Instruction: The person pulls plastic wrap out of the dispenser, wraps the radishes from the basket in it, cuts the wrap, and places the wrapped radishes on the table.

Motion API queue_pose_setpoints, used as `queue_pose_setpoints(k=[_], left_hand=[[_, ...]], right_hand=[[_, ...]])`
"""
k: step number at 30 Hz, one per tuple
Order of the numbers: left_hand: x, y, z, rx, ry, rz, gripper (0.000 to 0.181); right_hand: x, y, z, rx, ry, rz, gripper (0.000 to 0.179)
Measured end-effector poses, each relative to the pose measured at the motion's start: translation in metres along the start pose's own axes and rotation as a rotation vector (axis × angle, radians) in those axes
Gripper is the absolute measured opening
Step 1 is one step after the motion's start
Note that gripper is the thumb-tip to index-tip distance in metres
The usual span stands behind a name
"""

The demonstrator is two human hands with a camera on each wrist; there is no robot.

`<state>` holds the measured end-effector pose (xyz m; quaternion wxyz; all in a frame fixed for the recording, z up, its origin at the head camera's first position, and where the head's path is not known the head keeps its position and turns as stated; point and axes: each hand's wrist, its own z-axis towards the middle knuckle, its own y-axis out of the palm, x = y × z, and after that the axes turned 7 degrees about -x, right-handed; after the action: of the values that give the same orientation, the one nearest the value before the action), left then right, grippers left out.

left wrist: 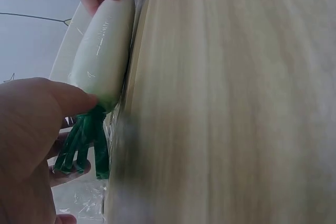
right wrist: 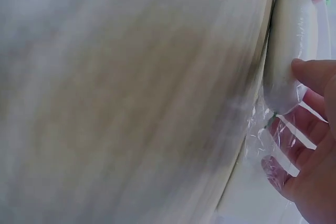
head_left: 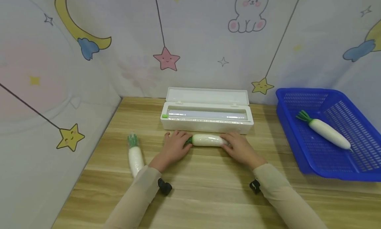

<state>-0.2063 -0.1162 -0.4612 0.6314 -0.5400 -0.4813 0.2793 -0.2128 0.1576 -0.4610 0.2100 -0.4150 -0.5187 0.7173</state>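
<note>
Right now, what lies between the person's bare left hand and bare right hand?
A long white radish with green leaves, in clear film, spans left hand to right hand; the head view shows it.

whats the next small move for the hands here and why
Probably fold the loose clear film over the tip of the held radish: it sticks out past that end, where the right hand is, while the left hand holds the leafy end.

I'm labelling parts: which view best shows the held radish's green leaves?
Left wrist: the green leaves appear large and close. Head shows them small, partly hidden by the left hand; right wrist, only a bit at the top edge.
</note>
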Motion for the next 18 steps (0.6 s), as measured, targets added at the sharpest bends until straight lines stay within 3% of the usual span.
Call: queue_pose_setpoints(k=[11,18], left_hand=[[0.0003,-0.0018,0.0060,-0.024,-0.007,-0.021,0.040],[-0.0014,-0.0029,0.0026,-0.036,0.002,-0.044,0.043]], right_hand=[[0.0023,-0.0001,0.0034,-0.064,0.043,0.011,0.037],[0.0023,-0.0013,0.0044,-0.052,0.016,0.000,0.037]])
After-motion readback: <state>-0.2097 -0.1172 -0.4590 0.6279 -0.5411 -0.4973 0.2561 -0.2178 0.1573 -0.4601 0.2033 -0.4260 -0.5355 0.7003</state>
